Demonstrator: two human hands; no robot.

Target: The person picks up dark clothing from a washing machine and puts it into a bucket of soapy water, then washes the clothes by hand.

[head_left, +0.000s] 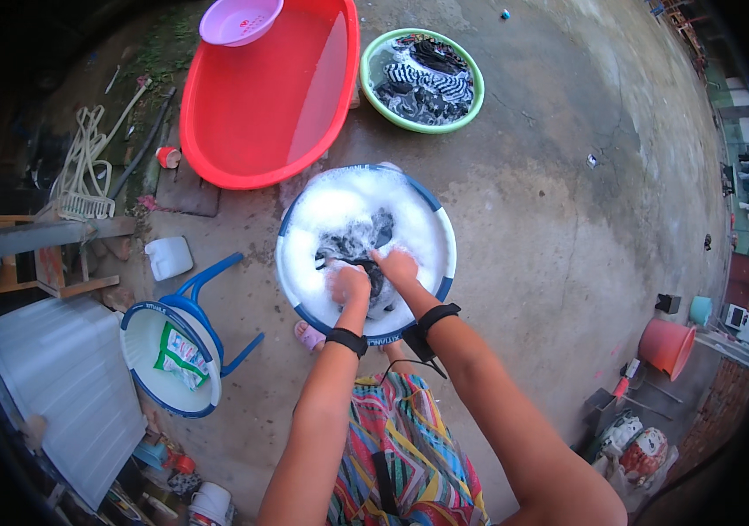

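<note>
Right in front of me stands a white basin with a blue rim (446,230), full of thick white suds (335,197). Dark wet clothing (359,238) shows through the foam in the middle. My left hand (348,282) is down in the suds, its fingers curled into the dark cloth and partly covered by foam. Beside it, slightly farther right and higher, my right hand (396,266) grips the same clothing with bent fingers. Both wrists wear black bands. How much cloth lies under the foam is hidden.
Beyond the basin are a large red tub (243,123) holding water, a pink basin (241,19) and a green basin (477,92) of soaking clothes. At left, a blue chair (195,307) carries a white basin (142,368) with a green-white packet (181,355). A white jug (169,258) is nearby.
</note>
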